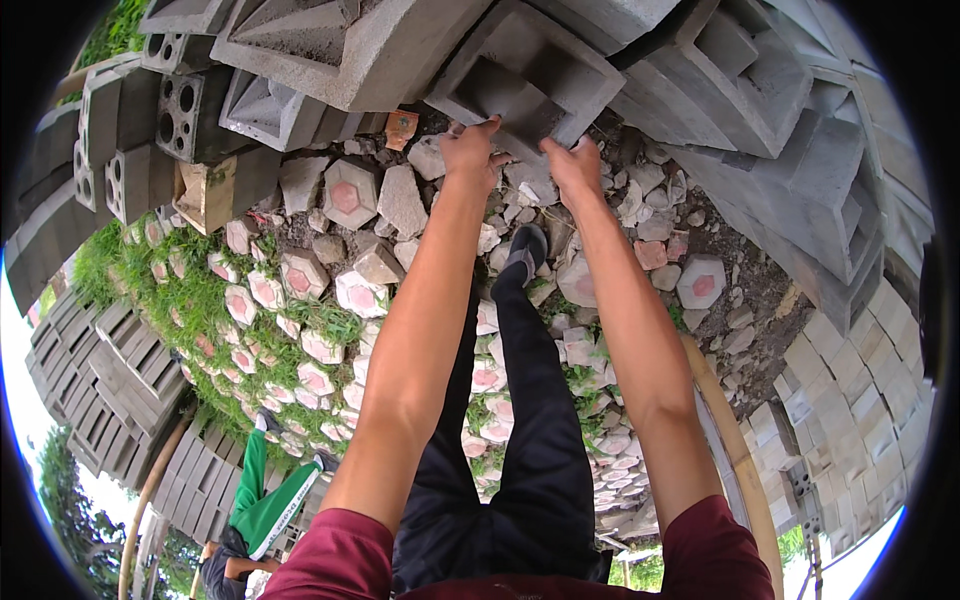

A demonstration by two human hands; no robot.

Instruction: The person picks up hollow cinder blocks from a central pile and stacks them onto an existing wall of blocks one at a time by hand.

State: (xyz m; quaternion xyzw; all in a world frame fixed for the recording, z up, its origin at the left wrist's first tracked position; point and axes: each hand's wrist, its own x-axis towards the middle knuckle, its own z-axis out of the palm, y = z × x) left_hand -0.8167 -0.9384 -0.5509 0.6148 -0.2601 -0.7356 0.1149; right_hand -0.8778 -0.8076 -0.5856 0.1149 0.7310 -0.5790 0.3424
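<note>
A grey concrete block (pixel 585 82) with a square, stepped hollow sits tilted at the top middle, among other blocks. My left hand (pixel 468 152) grips its near left edge, the thumb laid along the rim and the other fingers partly hidden. On the near right edge, my right hand (pixel 574 166) is closed on the same block, its fingers mostly out of sight underneath. Both my arms are stretched out straight toward it. Whether the block rests on its neighbours or is lifted slightly, I cannot tell.
Similar blocks (pixel 700 90) crowd the right, and blocks with round holes (pixel 180 112) stack at the left. Broken rubble (pixel 402 200) and hexagonal pavers (pixel 350 194) lie around my shoe (pixel 527 250). A person in green trousers (pixel 262 490) is at the lower left.
</note>
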